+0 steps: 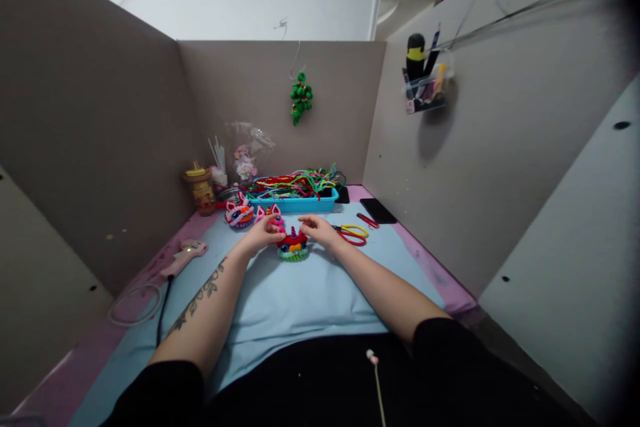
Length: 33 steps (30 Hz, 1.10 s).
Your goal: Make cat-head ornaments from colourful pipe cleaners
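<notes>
A small fuzzy pipe-cleaner figure [293, 248] sits on the light blue cloth in front of me, with a red top, a purple horn, an orange middle and a green lower edge. My left hand [264, 235] pinches its upper left side, thumb and fingers curled in. At the upper right side, the fingers of my right hand [319, 232] are closed on it too. What the fingertips grip exactly is partly hidden. Just behind my left hand are two similar figures, one pink with an orange horn [270, 212] and one pink and purple [239, 212].
A blue tray [295, 205] heaped with coloured pipe cleaners stands at the back. Red-and-yellow scissors [354, 235], a red cutter [368, 220] and a black phone [379, 211] lie right. A pink glue gun [185, 257] with its cord and a drink cup [201, 192] are left.
</notes>
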Motion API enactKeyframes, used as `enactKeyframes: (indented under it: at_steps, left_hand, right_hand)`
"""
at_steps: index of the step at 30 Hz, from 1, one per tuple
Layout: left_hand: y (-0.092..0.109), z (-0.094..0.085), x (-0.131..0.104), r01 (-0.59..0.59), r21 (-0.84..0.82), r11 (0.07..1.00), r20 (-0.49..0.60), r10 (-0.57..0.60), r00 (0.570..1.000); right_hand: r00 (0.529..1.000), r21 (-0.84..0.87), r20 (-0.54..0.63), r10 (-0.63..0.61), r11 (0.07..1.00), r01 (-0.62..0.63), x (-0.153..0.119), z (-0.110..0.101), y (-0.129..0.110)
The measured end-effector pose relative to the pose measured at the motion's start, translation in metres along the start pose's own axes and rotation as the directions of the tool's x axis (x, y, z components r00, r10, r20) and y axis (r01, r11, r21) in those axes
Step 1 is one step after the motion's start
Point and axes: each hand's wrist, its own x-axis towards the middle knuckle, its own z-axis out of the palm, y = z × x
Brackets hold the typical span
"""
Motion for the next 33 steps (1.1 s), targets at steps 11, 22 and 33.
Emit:
enactKeyframes:
  at_steps: [11, 22, 33]
  left_hand:
    - [0.001, -0.028, -0.005, -0.015, 0.433, 0.901, -0.064, 0.048, 0.997]
    - [0.007, -0.021, -0.013, -0.109, 0.467, 0.877, 0.152, 0.042, 0.987]
    - [-0.004, -0.021, -0.011, -0.112, 0.364, 0.924, 0.277, 0.008, 0.961]
  right_hand:
    - [0.955, -0.368, 0.017, -0.295, 0.886, 0.281, -0.015, -0.029, -0.025]
    - [0.856, -0.694, 0.352, -0.378, 0.509, 0.51, -0.023, -0.009, -0.024]
    - [0.869, -0.757, 0.394, -0.301, 0.43, 0.492, -0.022, 0.0, -0.032]
